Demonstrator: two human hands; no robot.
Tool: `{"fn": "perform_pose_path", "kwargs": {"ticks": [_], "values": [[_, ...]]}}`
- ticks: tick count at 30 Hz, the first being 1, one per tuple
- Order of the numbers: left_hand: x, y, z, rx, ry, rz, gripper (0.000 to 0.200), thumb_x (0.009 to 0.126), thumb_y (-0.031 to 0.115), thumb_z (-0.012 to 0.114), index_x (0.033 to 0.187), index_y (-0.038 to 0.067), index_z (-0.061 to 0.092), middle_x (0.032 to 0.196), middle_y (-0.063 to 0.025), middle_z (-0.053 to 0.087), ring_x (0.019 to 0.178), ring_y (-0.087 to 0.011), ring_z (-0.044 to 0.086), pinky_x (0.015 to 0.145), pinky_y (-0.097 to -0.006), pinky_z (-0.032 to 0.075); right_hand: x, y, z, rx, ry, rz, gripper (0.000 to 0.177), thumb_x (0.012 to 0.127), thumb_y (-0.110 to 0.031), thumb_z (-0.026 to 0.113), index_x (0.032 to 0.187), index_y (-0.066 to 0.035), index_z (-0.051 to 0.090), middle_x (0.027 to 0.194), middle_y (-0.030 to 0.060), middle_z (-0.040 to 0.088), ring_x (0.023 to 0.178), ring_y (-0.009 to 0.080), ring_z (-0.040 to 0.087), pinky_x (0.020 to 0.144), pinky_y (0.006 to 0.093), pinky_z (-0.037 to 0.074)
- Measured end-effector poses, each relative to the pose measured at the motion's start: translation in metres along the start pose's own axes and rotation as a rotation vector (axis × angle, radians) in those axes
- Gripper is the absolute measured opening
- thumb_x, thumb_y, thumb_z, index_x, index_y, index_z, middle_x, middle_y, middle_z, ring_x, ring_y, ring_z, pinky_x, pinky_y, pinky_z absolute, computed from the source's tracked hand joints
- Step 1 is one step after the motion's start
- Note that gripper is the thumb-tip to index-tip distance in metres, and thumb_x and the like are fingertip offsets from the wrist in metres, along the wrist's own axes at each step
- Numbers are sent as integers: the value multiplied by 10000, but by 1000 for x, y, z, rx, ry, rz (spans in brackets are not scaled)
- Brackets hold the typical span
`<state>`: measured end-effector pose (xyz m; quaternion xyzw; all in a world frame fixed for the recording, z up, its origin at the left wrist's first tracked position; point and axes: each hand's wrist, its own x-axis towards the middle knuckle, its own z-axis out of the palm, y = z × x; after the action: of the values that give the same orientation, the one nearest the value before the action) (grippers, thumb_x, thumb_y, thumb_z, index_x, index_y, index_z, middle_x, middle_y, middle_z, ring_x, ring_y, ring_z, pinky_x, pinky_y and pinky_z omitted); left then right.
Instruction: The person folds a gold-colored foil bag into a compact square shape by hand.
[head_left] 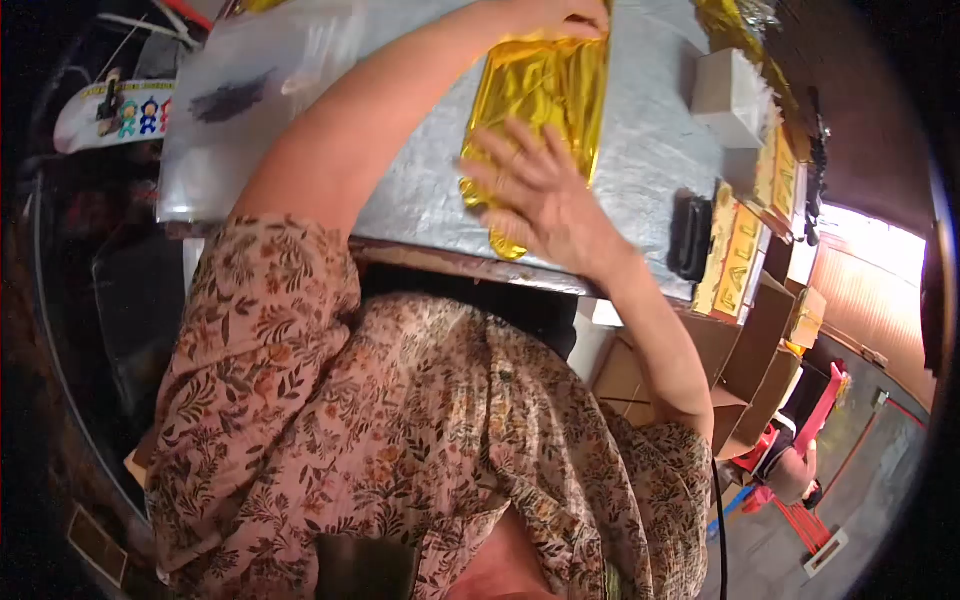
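A shiny gold foil piece [545, 85], like a flat bag or folded sheet, lies creased on the grey metal-topped table [400, 190]. My left hand [560, 18] is at its far end, cut off by the top of the view, with fingers curled against the foil. Lower down, my right hand [545, 195] rests over the near part of the foil, fingers spread and slightly blurred. A narrow gold end [507, 245] pokes out below that hand, close to the table's front edge.
On the table's right stand a white box [728, 98], a black object [690, 238] and yellow-lettered boxes [738, 258]. Open cardboard boxes [750, 375] are below them. A skateboard deck [115, 112] is at left. Another person [790, 470] is at far right.
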<state>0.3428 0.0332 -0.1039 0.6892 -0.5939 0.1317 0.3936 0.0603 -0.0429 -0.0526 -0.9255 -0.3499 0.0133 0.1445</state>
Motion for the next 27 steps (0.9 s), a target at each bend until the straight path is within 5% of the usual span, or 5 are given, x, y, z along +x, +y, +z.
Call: {"fn": "perform_pose_path", "kwargs": {"ticks": [3, 6, 10, 21, 27], "values": [[-5, 3, -2, -25, -18, -48, 224, 944, 270, 716, 1019, 65, 763, 1095, -98, 751, 1005, -330, 670, 922, -436, 512, -4, 3, -30, 420, 226, -11, 388, 1043, -269, 633, 1397, -112, 657, 1486, 144, 600, 1406, 332, 533, 1175, 510, 431], [-5, -1, 1, -8, -25, -6, 230, 945, 267, 715, 1040, 63, 760, 1111, -97, 750, 1007, -329, 672, 927, -435, 515, -5, 38, -40, 250, 519, 442, 364, 934, -3, 651, 1292, -42, 703, 1257, 144, 707, 1056, 320, 661, 946, 477, 533], [-3, 15, -7, 145, -61, -2, 232, 940, 267, 718, 1047, 66, 756, 1113, -98, 750, 1017, -327, 675, 931, -439, 517, 0, 79, -15, -146, 511, 357, 331, 928, -3, 625, 1242, -55, 719, 1271, 121, 700, 1121, 346, 631, 991, 448, 486], [-19, 74, -66, -5, 2, -165, 263, 995, 189, 636, 1141, -1, 744, 1204, -186, 727, 1156, -361, 670, 997, -432, 528, -2, 77, 1, -117, 540, 378, 401, 924, -33, 596, 1313, -63, 686, 1394, 71, 664, 1229, 313, 604, 1035, 451, 453], [-95, 115, -84, 253, -84, -270, 347, 991, 283, 680, 1246, 53, 733, 1296, -88, 730, 1248, -292, 657, 1052, -394, 522, -6, 83, 6, -70, 558, 379, 402, 936, -44, 591, 1326, -83, 678, 1394, 65, 662, 1241, 319, 593, 1063, 453, 437]]}}
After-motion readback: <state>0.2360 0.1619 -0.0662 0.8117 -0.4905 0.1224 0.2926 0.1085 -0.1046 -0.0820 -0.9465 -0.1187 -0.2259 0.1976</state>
